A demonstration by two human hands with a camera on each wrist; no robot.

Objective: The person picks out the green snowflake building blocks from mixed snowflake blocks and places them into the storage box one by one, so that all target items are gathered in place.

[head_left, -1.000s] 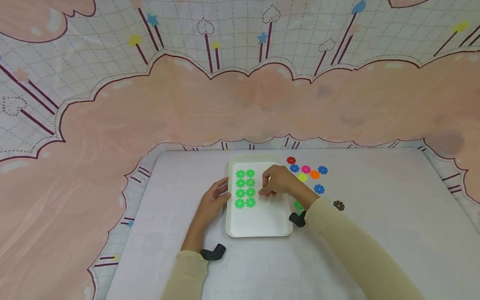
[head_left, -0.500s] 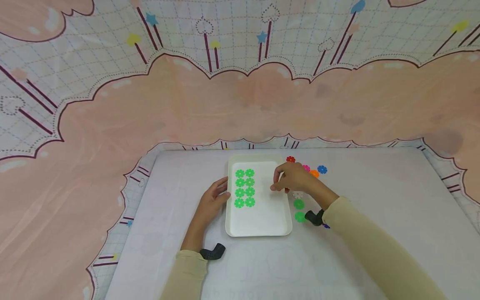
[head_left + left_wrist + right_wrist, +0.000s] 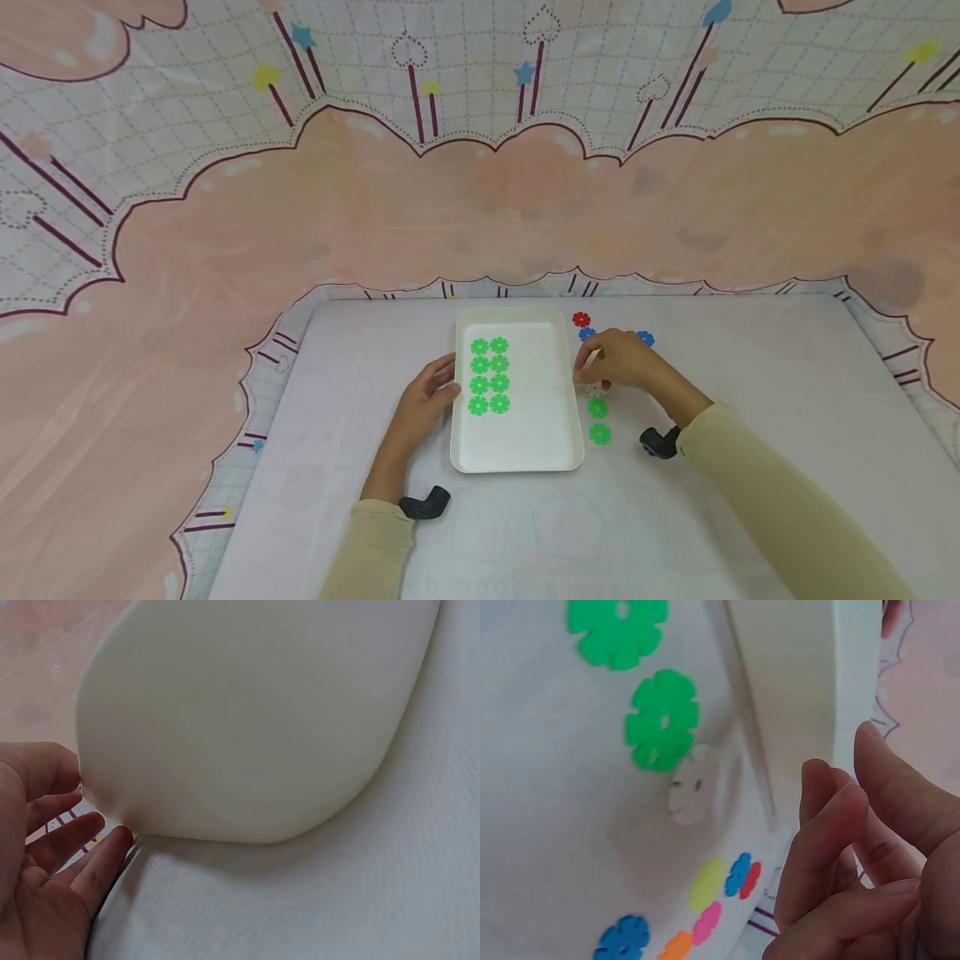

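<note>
Several green flower-shaped notched plastic discs (image 3: 499, 364) lie in two columns on the left half of a white tray (image 3: 540, 437). My left hand (image 3: 427, 402) rests at the tray's left side, fingertips and thumb touching its edge; the left wrist view shows this contact on the tray (image 3: 247, 750). My right hand (image 3: 628, 358) hovers just past the tray's right edge, above loose discs. Seen from the right wrist, its loosely bent fingers (image 3: 821, 832) and thumb stand apart with nothing visible between them. Below are two green discs (image 3: 664, 724) and a whitish disc (image 3: 686, 799).
Beyond the right hand lie a red disc (image 3: 581, 319) and blue discs (image 3: 646, 338). The right wrist view also shows yellow (image 3: 707, 883), pink (image 3: 706, 922) and orange (image 3: 676, 945) discs. White cloth (image 3: 360, 333) covers the table; a patterned sheet (image 3: 480, 217) hangs behind.
My right hand has moved rightward from over the tray to above the loose discs beside it. The left hand and the green discs in the tray keep their places.
</note>
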